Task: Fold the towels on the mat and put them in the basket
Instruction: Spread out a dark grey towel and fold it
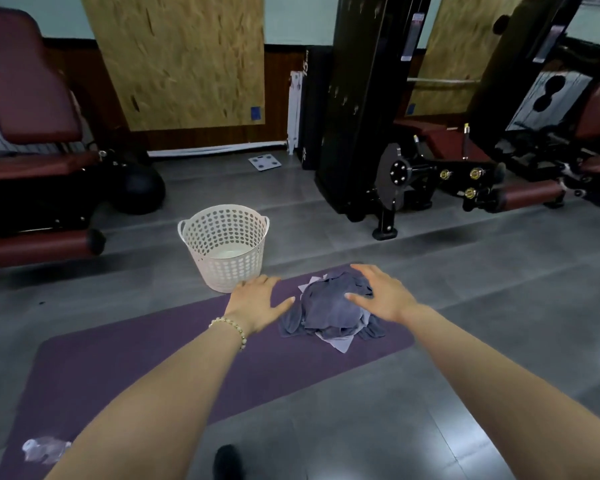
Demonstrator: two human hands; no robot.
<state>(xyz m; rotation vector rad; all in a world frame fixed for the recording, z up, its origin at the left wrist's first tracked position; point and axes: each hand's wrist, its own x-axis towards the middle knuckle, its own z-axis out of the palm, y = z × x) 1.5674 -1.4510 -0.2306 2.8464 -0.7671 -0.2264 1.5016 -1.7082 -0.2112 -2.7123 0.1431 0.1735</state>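
Note:
A heap of grey and pale lilac towels (329, 315) lies crumpled on the far right part of a purple mat (146, 362). My right hand (383, 294) hovers over the heap's right side with fingers spread and straight; whether it touches the cloth is unclear. To the left of the heap, my left hand (258, 299), with a bead bracelet at the wrist, is spread flat above the mat and holds nothing. A white perforated basket (226, 268) stands upright on the floor just beyond the mat's far edge, behind my left hand.
Gym machines with dark red pads stand at the left (32, 109) and right (464, 174). A black ball (142, 192) lies behind the basket, a white scale (264, 162) by the wall. A crumpled clear wrapper (45, 450) lies on the mat's near left corner.

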